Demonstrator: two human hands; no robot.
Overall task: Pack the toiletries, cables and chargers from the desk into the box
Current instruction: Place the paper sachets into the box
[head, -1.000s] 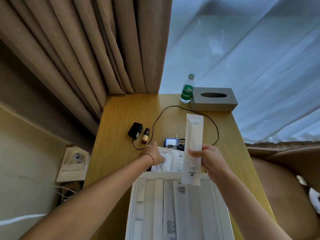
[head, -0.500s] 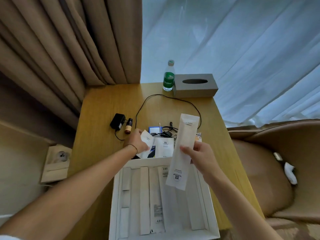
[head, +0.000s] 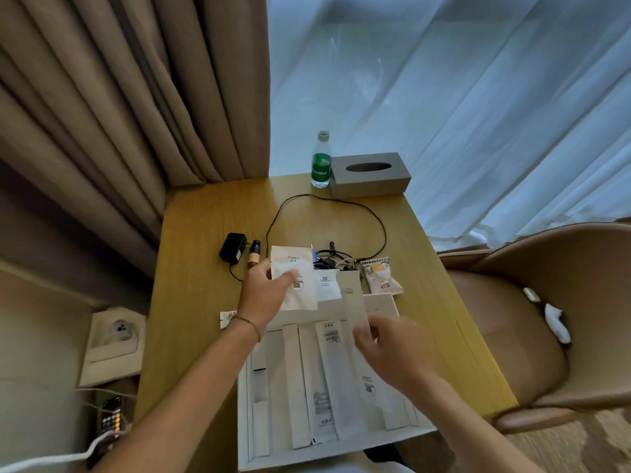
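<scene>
A shallow white box (head: 245, 407) lies at the desk's near edge with several long white toiletry packets (head: 322, 380) side by side in it. My right hand (head: 386, 346) is shut on another long white packet (head: 353, 295), held low over the box's right side. Just beyond the box, my left hand (head: 266, 295) holds up a white sachet (head: 293, 271). A second white sachet (head: 328, 285) lies beside it. Behind them sit a black charger (head: 233, 247), a small brown bottle (head: 254, 257), a looped black cable (head: 327, 199) and a tangle of cables (head: 333, 261).
A snack packet (head: 380, 278) lies right of the sachets. A water bottle (head: 321, 162) and a grey tissue box (head: 370, 174) stand at the desk's far edge. A tan chair (head: 546, 302) is on the right. Curtains hang behind, and a wall socket (head: 117, 331) sits lower left.
My right hand has brought the long packet down from upright to low over the box. My left hand has picked a white sachet up off the desk and lifted it.
</scene>
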